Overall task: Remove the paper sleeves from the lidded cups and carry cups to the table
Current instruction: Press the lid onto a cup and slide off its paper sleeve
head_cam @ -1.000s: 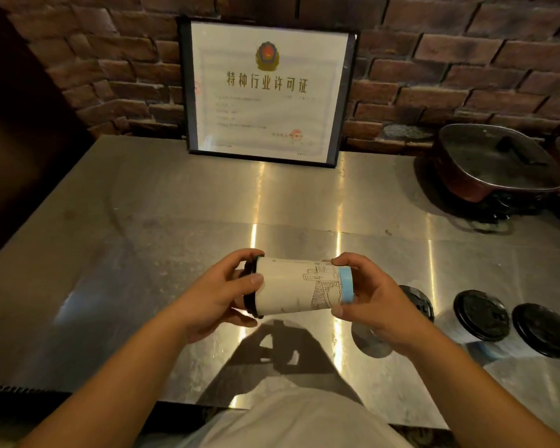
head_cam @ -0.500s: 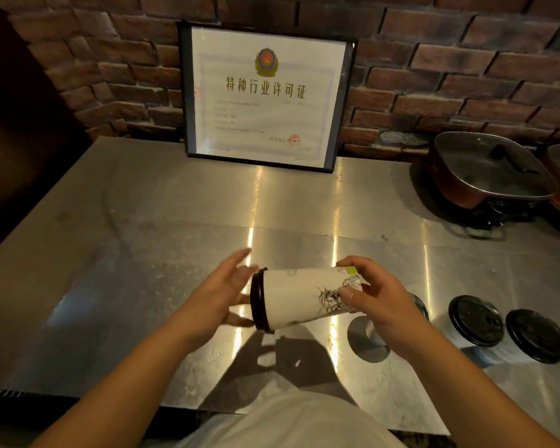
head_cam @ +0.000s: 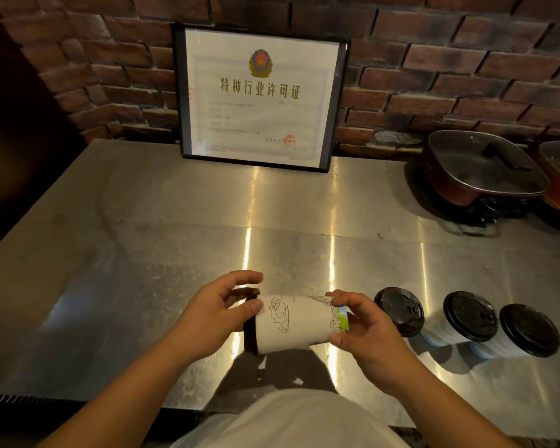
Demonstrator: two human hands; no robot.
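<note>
I hold a lidded paper cup point(head_cam: 296, 323) sideways above the steel counter point(head_cam: 143, 253), its black lid point(head_cam: 249, 331) pointing left. A white printed paper sleeve wraps the cup, with a blue-green band at its base end. My left hand point(head_cam: 214, 315) grips the lid end, thumb on the sleeve's edge. My right hand point(head_cam: 366, 331) holds the base end with fingertips. Three more cups with black lids stand to the right: one point(head_cam: 400, 310) beside my right hand, a second point(head_cam: 469, 315), a third point(head_cam: 529, 329).
A framed certificate point(head_cam: 259, 95) leans against the brick wall at the back. Two lidded red pans point(head_cam: 479, 169) sit at the back right. The counter's front edge runs just before my body.
The cup has been turned about its long axis, so a cloud drawing now faces up. My left hand, briefly loosened, has closed on the lid end again. The view shifted slightly left.
</note>
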